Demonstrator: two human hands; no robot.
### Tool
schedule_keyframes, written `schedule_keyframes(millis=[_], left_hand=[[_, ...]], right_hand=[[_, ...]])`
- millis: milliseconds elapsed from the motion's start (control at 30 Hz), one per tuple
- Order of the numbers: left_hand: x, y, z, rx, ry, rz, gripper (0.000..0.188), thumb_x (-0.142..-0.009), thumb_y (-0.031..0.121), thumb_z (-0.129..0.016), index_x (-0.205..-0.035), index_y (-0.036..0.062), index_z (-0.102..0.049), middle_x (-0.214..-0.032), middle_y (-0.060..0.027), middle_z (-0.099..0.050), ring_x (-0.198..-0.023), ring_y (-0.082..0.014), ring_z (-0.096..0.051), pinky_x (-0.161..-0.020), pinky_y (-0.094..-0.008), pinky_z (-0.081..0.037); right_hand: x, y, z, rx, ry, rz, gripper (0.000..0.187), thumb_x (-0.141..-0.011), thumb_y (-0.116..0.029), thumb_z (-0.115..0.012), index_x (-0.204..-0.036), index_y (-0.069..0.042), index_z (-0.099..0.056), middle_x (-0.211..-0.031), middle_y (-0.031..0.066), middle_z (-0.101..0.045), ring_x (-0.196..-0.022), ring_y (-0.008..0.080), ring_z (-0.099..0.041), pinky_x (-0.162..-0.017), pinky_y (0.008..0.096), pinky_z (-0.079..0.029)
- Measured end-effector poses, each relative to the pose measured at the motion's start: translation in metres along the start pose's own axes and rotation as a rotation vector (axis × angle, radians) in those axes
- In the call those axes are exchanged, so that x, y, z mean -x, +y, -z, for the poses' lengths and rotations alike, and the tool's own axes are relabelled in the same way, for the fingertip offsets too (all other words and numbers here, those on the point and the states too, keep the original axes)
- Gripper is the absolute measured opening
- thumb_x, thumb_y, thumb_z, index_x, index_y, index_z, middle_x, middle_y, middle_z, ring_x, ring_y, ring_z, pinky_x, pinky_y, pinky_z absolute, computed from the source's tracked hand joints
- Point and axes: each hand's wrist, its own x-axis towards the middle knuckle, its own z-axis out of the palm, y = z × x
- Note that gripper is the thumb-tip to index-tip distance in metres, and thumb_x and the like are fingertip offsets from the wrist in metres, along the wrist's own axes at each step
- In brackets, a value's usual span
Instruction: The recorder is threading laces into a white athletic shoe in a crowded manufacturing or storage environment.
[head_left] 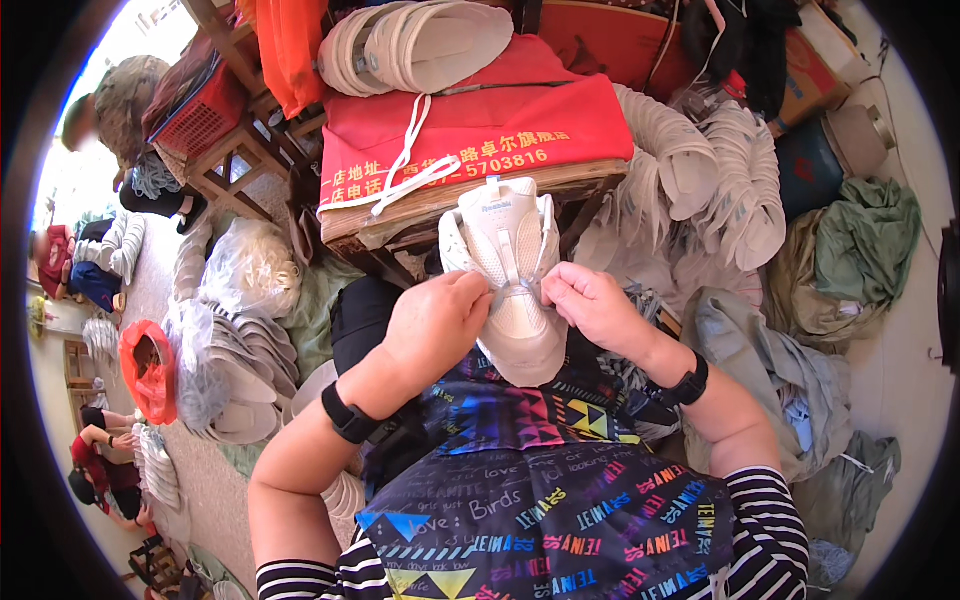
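Biggest first: in front of us is the wooden bench (335, 235), w/ red cloth (590, 115) over its top, and below it our dark patterned apron (600, 530) covers the lap. A row of pale shoes (440, 45) lies on the cloth. Next in size is the one white shoe (493, 250), which is between our hands at the bench's near edge, toe pointing toward us, its toe end over the apron; what carries its weight we cannot tell.

Our L hand (430, 320) and R hand (595, 305) are at both sides of it, thumb and forefinger together in each, clamped, it seems, on the thin grey lace (513, 291) crossing above the toe. The tips are partly hidden.

To work this lace well, in our judgement, we should pull both sides w/ equal force, outward and low, b/c uneven pull would twist the tongue, incl. its centre line. Keep the strand flat, and the shoe steady.
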Motion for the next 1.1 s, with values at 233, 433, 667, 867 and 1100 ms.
schedule_keyframes(millis=[233,433,667,867,1100], left_hand=[[-0.018,0.009,0.029,-0.251,-0.014,-0.226,0.033,-0.069,0.01,-0.075,-0.099,0.0086,-0.06,-0.103,-0.0085,-0.052,-0.1,-0.0292,-0.052,-0.087,-0.0397,-0.043],[-0.028,-0.002,0.037,-0.19,-0.2,-0.186,0.029,-0.068,0.013,-0.078,-0.094,0.0106,-0.065,-0.1,-0.0065,-0.052,-0.101,-0.0277,-0.051,-0.088,-0.0404,-0.042],[-0.038,-0.01,0.034,-0.145,-0.22,-0.241,0.021,-0.065,0.012,-0.078,-0.081,0.0102,-0.066,-0.093,-0.0064,-0.051,-0.099,-0.027,-0.051,-0.083,-0.0412,-0.044],[-0.039,-0.021,0.028,0.074,-0.158,-0.304,0.019,-0.066,0.008,-0.076,-0.079,0.0066,-0.062,-0.088,-0.0054,-0.052,-0.092,-0.0273,-0.05,-0.08,-0.0372,-0.047],[-0.034,-0.016,0.03,-0.138,-0.159,-0.291,0.014,-0.069,0.017,-0.075,-0.079,0.0134,-0.067,-0.085,-0.0005,-0.057,-0.092,-0.0237,-0.054,-0.083,-0.0377,-0.042]], right_hand=[[-0.003,0.009,0.004,-0.031,-0.006,-0.079,0.025,-0.094,-0.021,-0.058,-0.079,-0.002,-0.062,-0.071,-0.0036,-0.057,-0.07,0.0048,-0.05,-0.063,0.0245,-0.041],[-0.007,0.005,0.002,0.223,0.1,0.032,0.025,-0.087,-0.021,-0.062,-0.072,-0.002,-0.061,-0.061,0.0008,-0.059,-0.057,0.0127,-0.055,-0.055,0.0316,-0.042],[-0.003,-0.024,-0.013,0.719,0.218,0.391,0.019,-0.084,-0.022,-0.059,-0.073,-0.007,-0.06,-0.066,0.0141,-0.063,-0.064,0.0368,-0.062,-0.055,0.0466,-0.047],[-0.005,-0.031,0.001,0.764,0.027,0.238,0.02,-0.088,-0.023,-0.057,-0.078,-0.005,-0.06,-0.069,0.0187,-0.061,-0.068,0.0397,-0.061,-0.06,0.0506,-0.047],[-0.015,-0.052,0.016,1.014,-0.164,0.396,0.018,-0.084,-0.024,-0.064,-0.083,-0.006,-0.062,-0.082,0.0134,-0.062,-0.087,0.0342,-0.062,-0.077,0.0453,-0.049]])
